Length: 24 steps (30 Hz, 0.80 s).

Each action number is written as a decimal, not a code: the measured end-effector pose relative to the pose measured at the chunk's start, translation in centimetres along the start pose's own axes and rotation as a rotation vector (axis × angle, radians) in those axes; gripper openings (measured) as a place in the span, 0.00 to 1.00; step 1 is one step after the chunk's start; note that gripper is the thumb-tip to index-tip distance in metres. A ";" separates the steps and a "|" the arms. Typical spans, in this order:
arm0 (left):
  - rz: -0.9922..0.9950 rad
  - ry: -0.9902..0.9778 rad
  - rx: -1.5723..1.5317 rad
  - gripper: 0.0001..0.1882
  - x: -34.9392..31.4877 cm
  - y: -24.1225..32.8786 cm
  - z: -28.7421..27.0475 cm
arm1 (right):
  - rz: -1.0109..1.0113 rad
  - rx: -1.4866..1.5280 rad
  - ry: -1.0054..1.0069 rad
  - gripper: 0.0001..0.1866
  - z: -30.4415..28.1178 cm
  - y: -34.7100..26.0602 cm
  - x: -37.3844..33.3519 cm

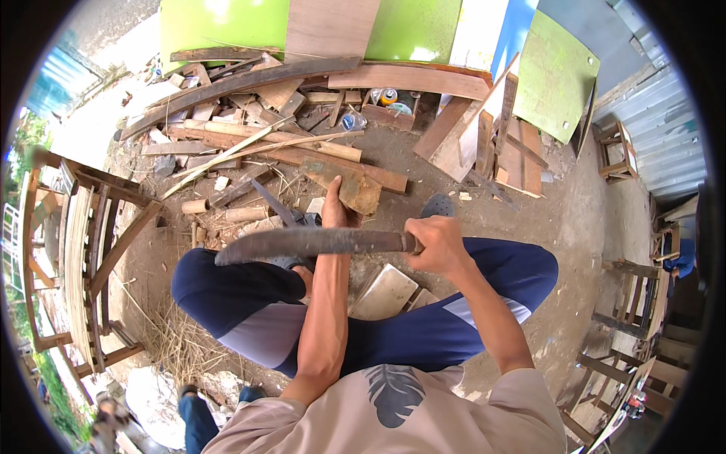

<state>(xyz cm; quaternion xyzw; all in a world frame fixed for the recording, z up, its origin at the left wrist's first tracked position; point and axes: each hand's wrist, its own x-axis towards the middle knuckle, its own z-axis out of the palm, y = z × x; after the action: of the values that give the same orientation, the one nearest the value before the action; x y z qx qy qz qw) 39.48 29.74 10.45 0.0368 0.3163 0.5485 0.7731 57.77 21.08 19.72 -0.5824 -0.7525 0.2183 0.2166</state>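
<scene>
My right hand [439, 244] is wrapped round the handle of a machete [306, 244]. Its broad dark blade points left, crossing above my left forearm, and looks slightly blurred. My left hand [337, 206] grips a short rough block of wood [358, 192], with the thumb lying on its upper face. Part of that hand is hidden behind the blade. Left of the hand, a grey blade-like piece [274, 203] slants up from the ground near my foot. A pale flat slab [386, 292] lies between my bent legs.
Ahead spreads a heap of timber offcuts [242, 136], with bamboo pieces [246, 214] nearer me. A wooden box [389, 112] holds small bottles. Wooden frames [91, 250] stand at left, more furniture [628, 303] at right. Another person's trousered leg [198, 418] shows lower left.
</scene>
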 end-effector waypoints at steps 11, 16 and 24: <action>-0.045 0.040 0.061 0.22 -0.6 -0.4 0.8 | 0.571 0.346 0.111 0.17 -0.9 3.6 1.6; -0.091 0.026 0.139 0.22 -0.8 -2.2 1.2 | 0.419 0.665 0.179 0.11 0.2 -0.7 2.6; -0.079 0.046 0.214 0.22 -0.5 -3.7 1.5 | 0.494 0.613 0.222 0.12 1.2 -0.7 2.9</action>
<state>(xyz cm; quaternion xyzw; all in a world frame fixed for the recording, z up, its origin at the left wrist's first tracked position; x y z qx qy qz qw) 43.21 28.30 10.35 0.0943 0.3920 0.4815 0.7782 55.90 23.64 19.40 -0.6742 -0.4621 0.4135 0.4011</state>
